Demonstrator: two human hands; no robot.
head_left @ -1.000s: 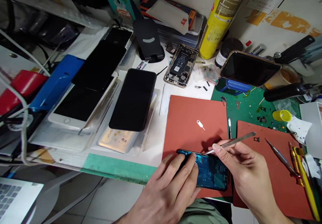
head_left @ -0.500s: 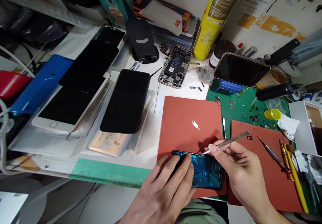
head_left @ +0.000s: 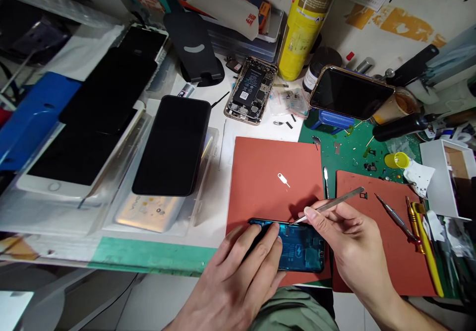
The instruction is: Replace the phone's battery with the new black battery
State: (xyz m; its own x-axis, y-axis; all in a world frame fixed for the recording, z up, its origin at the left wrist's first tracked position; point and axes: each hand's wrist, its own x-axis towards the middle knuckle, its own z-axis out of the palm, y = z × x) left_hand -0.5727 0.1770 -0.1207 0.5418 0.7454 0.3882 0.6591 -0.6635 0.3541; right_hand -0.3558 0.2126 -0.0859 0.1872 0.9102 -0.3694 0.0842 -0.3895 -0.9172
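Observation:
A smartphone (head_left: 299, 249) with a shiny blue, see-through-looking surface lies across the red-brown mat (head_left: 275, 165). My left hand (head_left: 241, 271) covers its left part, fingers close together over it; the thumb is hidden. Between thumb and fingers, my right hand (head_left: 349, 236) pinches a slim, flat metal tool (head_left: 336, 201). Its narrow tip touches the phone's upper edge, just right of my left fingertips. Whether it is tweezers or a blade I cannot tell. A SIM eject pin (head_left: 283, 179) lies above the phone on the mat.
Left are a black-screened phone (head_left: 173, 145) on a clear case and a white phone (head_left: 80, 160). An opened phone (head_left: 252, 90) lies behind the mat. A second mat (head_left: 357, 222) carries a SIM tray (head_left: 363, 195), a precision screwdriver (head_left: 396, 217) and a yellow-handled tool (head_left: 427, 251).
The camera view has shifted slightly, so everything sits a little further left and up. Both hands keep their hold, and the tool's tip stays at the phone's upper edge.

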